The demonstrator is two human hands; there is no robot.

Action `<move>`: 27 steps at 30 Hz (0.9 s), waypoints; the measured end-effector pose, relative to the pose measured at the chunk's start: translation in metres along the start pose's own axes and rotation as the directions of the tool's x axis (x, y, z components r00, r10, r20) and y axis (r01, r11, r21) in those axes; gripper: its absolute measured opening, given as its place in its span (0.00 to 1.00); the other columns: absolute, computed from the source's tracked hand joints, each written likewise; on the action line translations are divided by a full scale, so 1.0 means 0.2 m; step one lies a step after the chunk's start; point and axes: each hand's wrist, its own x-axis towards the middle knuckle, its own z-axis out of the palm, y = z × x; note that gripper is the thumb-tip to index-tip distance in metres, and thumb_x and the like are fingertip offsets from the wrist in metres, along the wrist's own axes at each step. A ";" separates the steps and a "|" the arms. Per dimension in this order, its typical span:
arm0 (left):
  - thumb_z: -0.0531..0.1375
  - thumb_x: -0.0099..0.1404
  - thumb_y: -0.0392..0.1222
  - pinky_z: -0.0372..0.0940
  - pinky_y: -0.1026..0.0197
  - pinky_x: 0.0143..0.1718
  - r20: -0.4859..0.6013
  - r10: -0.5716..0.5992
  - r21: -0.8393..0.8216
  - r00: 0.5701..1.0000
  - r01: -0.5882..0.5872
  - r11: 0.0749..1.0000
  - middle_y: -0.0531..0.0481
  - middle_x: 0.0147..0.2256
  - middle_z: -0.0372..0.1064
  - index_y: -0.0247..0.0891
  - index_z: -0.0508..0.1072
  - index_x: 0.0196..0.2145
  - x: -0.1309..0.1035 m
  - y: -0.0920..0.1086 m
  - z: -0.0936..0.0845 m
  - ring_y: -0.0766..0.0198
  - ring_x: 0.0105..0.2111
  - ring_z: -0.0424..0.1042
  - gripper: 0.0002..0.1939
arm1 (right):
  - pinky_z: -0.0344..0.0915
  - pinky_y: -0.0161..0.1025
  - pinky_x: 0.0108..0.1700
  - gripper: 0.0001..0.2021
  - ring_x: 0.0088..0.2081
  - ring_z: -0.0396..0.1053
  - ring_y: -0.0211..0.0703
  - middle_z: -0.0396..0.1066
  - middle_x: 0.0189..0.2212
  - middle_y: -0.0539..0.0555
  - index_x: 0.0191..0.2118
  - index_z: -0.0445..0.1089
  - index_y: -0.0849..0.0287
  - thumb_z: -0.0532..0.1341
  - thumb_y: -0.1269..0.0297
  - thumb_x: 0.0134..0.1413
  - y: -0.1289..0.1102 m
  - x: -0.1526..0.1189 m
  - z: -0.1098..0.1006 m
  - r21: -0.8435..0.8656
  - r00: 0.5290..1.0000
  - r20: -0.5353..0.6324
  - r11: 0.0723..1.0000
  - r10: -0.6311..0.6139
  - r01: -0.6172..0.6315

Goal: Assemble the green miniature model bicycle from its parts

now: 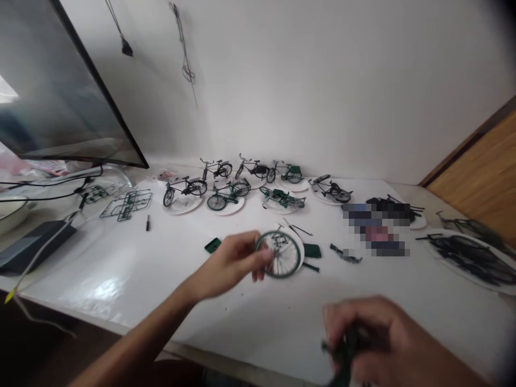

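In the middle of the head view, my left hand (237,257) pinches a model bicycle wheel (301,250) with a green tyre and thin spokes between thumb and fingers, held upright above the table. My right hand (374,333) is closed around a dark green model part (346,352) near the bottom edge; blur and the fingers hide its shape. Behind the wheel lies a white paper plate (296,231) with small parts. Close by are a green panel (312,250), another green box-like piece (213,245) and a thin green piece (341,252).
Several assembled model bicycles (185,188) stand or lie on plates along the wall. Green part frames (129,204) and a small screwdriver (148,223) lie left, below a monitor (68,80). A plate of black parts (475,258) sits right, near a pixelated patch.
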 end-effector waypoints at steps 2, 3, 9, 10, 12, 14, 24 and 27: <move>0.61 0.69 0.50 0.64 0.65 0.28 0.009 0.092 0.016 0.996 -0.092 0.996 0.50 0.27 0.68 0.31 0.70 0.33 0.17 0.01 -0.05 0.69 0.25 0.68 0.17 | 0.69 0.40 0.33 0.18 0.29 0.72 0.45 0.74 0.26 0.54 0.34 0.77 0.56 0.73 0.48 0.43 -0.11 0.13 -0.07 0.020 0.979 -0.164 0.992 -0.117 0.122; 0.62 0.69 0.50 0.63 0.65 0.27 0.006 0.109 0.005 0.994 -0.109 0.994 0.49 0.27 0.68 0.31 0.69 0.32 0.25 0.00 -0.07 0.69 0.24 0.68 0.17 | 0.69 0.39 0.31 0.19 0.29 0.72 0.44 0.75 0.27 0.54 0.36 0.77 0.57 0.72 0.47 0.46 -0.15 0.21 -0.11 0.057 0.964 -0.232 0.987 -0.132 0.149; 0.60 0.68 0.55 0.46 0.69 0.19 -0.115 0.081 -0.110 0.990 -0.094 0.989 0.58 0.22 0.54 0.35 0.62 0.30 0.45 -0.23 -0.11 0.76 0.19 0.52 0.20 | 0.65 0.30 0.25 0.19 0.32 0.73 0.38 0.77 0.38 0.58 0.39 0.76 0.61 0.72 0.50 0.50 -0.08 0.54 -0.25 0.177 0.914 -0.389 0.964 -0.117 0.199; 0.60 0.68 0.56 0.45 0.69 0.19 -0.111 0.063 -0.115 0.992 -0.076 0.990 0.59 0.21 0.53 0.35 0.62 0.29 0.44 -0.26 -0.10 0.76 0.18 0.51 0.21 | 0.65 0.30 0.24 0.19 0.31 0.73 0.38 0.78 0.39 0.58 0.40 0.76 0.61 0.72 0.50 0.50 -0.05 0.56 -0.25 0.184 0.919 -0.381 0.966 -0.101 0.183; 0.61 0.66 0.57 0.45 0.69 0.19 -0.088 0.029 -0.121 0.996 -0.040 0.992 0.59 0.21 0.53 0.36 0.61 0.28 0.41 -0.30 -0.09 0.76 0.18 0.51 0.22 | 0.65 0.30 0.24 0.19 0.32 0.74 0.39 0.79 0.41 0.60 0.42 0.76 0.61 0.71 0.50 0.52 0.00 0.56 -0.23 0.205 0.935 -0.350 0.968 -0.065 0.144; 0.62 0.65 0.57 0.45 0.69 0.19 -0.064 0.006 -0.124 0.998 -0.014 0.992 0.59 0.21 0.52 0.36 0.60 0.28 0.38 -0.31 -0.07 0.76 0.18 0.50 0.23 | 0.64 0.29 0.24 0.19 0.32 0.75 0.39 0.79 0.42 0.59 0.41 0.76 0.60 0.71 0.50 0.52 0.02 0.55 -0.21 0.232 0.938 -0.344 0.963 -0.049 0.135; 0.56 0.71 0.57 0.50 0.71 0.19 0.035 -0.051 -0.036 0.998 0.052 0.998 0.57 0.22 0.57 0.35 0.66 0.34 0.34 -0.33 0.03 0.74 0.20 0.55 0.20 | 0.67 0.33 0.26 0.19 0.24 0.72 0.39 0.77 0.24 0.53 0.39 0.75 0.60 0.71 0.49 0.50 0.01 0.54 -0.13 0.183 0.943 -0.333 0.980 -0.010 0.075; 0.55 0.71 0.59 0.52 0.70 0.17 0.038 -0.092 -0.032 0.995 0.093 0.995 0.56 0.22 0.58 0.35 0.66 0.34 0.33 -0.34 0.04 0.73 0.19 0.57 0.21 | 0.66 0.33 0.26 0.19 0.24 0.72 0.39 0.76 0.22 0.52 0.39 0.74 0.60 0.71 0.50 0.51 0.02 0.54 -0.12 0.169 0.942 -0.337 0.983 -0.012 0.073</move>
